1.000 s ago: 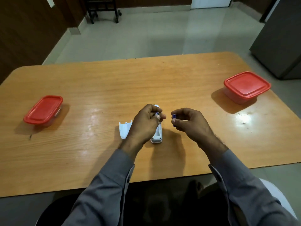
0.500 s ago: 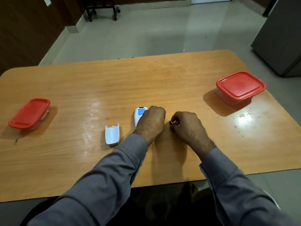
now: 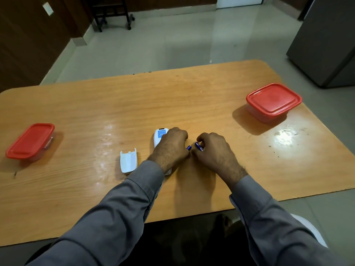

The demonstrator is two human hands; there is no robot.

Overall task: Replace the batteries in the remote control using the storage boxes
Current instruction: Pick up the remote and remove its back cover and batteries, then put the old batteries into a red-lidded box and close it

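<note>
now both hands (image 3: 192, 148) pinch small blue cylindrical batteries (image 3: 198, 146) over glossy wood.

Cover (image 3: 128, 162) left of remote (image 3: 160, 137), boxes (image 3: 30, 141) at table (image 3: 134, 104) ends

We hold both arms forward in grey sleeves, wrists low and knuckles up. Our left hand (image 3: 171, 145) curls into a loose fist. Our right hand (image 3: 213, 150) sits just beside it, its fingers (image 3: 201, 135) bent inward in a pinching grip.
</note>
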